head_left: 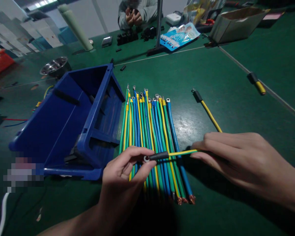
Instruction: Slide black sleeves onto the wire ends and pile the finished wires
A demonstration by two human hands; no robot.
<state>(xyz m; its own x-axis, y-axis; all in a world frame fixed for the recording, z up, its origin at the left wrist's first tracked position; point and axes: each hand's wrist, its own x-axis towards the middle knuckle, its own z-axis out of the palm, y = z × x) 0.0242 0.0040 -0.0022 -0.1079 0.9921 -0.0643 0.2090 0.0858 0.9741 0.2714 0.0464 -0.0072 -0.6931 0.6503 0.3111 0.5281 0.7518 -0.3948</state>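
I observe the tabletop (189, 68) remotely through the head camera. The sleeved lead (182, 153) is suspended over the right side of a cable bundle (151, 127), well inside the tabletop's far edge; I cannot see the near edge.

Left hand (123, 173): grip nearly closed, thumb and forefinger at the black sleeve (159, 155), with the ring terminal (147, 159) showing between them. Right hand (238, 160): grip closed in a pinch on the yellow-green wire. I cannot tell how firmly either holds.

Caution, in my judgement:
- Opposed pulling could draw the sleeve off the terminal.
- A loose left pinch could let the terminal rotate or drop among the cables.
- Lowering the right wrist could drag the second lead (211, 114), which runs behind that hand; I cannot tell whether both are one wire.
- A sideways sweep could snag the bare copper ends (192, 199) and splay the strands, or push cables against the blue bin (97, 100).

Markings: the blue pouch (180, 36) toward the far edge carries print, but I cannot read it. I find no legible brand or label on the leads or bin.
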